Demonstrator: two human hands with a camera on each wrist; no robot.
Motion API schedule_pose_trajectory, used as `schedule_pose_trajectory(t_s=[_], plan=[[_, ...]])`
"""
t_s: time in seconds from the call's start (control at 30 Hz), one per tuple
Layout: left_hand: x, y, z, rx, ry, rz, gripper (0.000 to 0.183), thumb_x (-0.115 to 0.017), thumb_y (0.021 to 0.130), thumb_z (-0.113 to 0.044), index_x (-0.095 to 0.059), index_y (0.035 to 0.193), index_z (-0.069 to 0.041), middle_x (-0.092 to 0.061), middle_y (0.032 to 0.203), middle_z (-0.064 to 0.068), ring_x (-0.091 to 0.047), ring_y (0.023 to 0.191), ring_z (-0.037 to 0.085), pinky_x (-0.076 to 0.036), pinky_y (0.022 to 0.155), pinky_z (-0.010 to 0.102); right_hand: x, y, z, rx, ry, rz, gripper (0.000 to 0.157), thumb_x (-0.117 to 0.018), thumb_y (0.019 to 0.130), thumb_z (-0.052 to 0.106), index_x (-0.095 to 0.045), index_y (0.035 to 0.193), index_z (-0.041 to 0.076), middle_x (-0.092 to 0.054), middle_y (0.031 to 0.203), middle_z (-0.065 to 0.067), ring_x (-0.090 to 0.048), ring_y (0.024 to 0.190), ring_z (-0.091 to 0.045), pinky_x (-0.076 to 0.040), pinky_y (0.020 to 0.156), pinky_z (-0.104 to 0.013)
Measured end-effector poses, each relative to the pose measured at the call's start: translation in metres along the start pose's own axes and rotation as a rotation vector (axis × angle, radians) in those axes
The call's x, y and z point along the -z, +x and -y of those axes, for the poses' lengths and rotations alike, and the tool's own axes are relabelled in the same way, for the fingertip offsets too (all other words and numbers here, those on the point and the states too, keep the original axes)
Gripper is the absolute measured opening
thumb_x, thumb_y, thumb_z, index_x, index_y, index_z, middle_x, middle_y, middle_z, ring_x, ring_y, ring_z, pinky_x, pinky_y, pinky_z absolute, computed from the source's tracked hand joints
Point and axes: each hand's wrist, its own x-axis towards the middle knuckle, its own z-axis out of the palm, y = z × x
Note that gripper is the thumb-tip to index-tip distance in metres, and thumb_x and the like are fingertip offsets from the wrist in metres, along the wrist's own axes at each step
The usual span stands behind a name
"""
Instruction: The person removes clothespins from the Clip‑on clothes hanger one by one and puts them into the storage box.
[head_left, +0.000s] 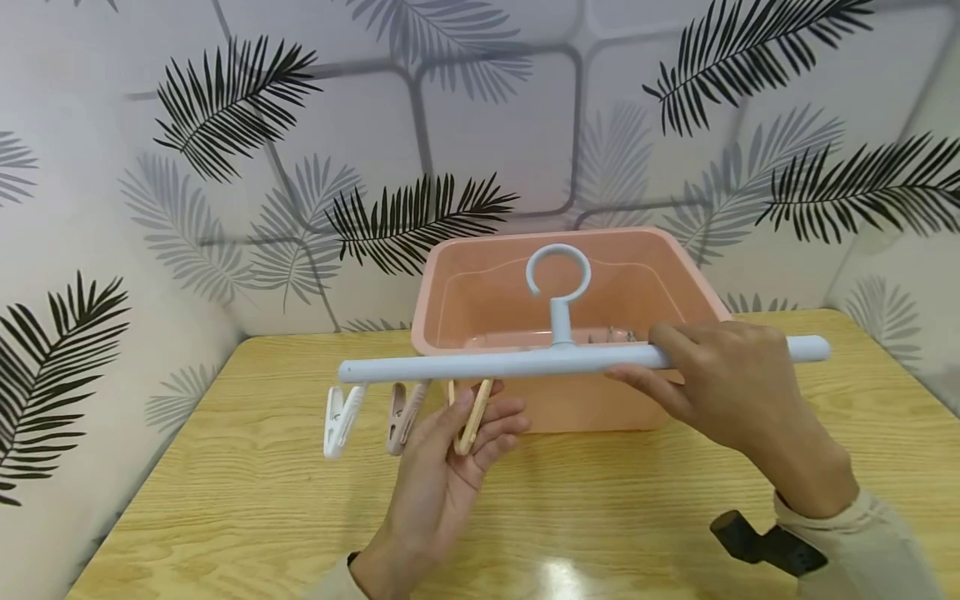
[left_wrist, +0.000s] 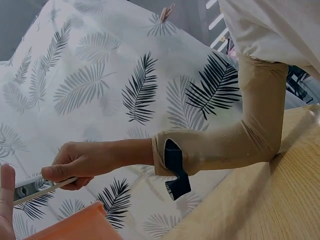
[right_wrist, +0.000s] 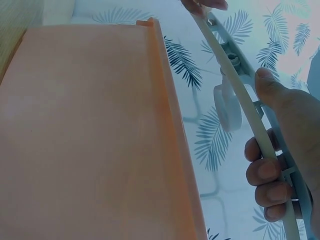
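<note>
A pale blue hanger (head_left: 480, 365) with a straight bar and a round hook is held level in front of the basin. My right hand (head_left: 723, 387) grips its bar right of the hook; the right wrist view shows the fingers (right_wrist: 267, 172) curled round the bar. Under the bar's left half hang a white clothespin (head_left: 341, 421), a greyish-pink clothespin (head_left: 403, 419) and a tan clothespin (head_left: 472, 421). My left hand (head_left: 450, 471), palm up, pinches the tan clothespin between thumb and fingers. The upper ends of the clothespins are hidden behind the bar.
Behind the hanger, a salmon-pink basin (head_left: 442, 292) stands on the wooden table (head_left: 247, 475), with some small things at its bottom. Leaf-patterned cloth (head_left: 495, 133) covers the wall behind. A black strap (head_left: 768, 546) sits on the right sleeve.
</note>
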Motion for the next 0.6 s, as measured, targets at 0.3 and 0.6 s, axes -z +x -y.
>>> schedule_pose_trajectory(t_s=[0.3, 0.6], plan=[[0.003, -0.001, -0.008, 0.012, 0.098, 0.048, 0.033, -0.044, 0.104, -0.014, -0.045, 0.123, 0.012, -0.069, 0.106, 0.012, -0.067, 0.101, 0.021, -0.05, 0.087, 0.024, 0.004, 0.0, -0.005, -0.032, 0.012, -0.062, 0.064, -0.029, 0.092, 0.072, -0.034, 0.063, 0.015, -0.024, 0.049, 0.007, -0.018, 0.039, -0.01, -0.011, 0.039, -0.026], [0.01, -0.007, -0.014, 0.083, 0.231, 0.127, 0.038, -0.048, 0.102, -0.012, -0.045, 0.125, 0.017, -0.069, 0.109, 0.013, -0.067, 0.103, 0.024, -0.051, 0.088, 0.031, 0.003, -0.001, -0.008, -0.009, 0.01, -0.043, 0.062, -0.027, 0.093, 0.07, -0.035, 0.067, 0.014, -0.023, 0.049, 0.008, -0.019, 0.038, -0.01, -0.01, 0.039, -0.026]])
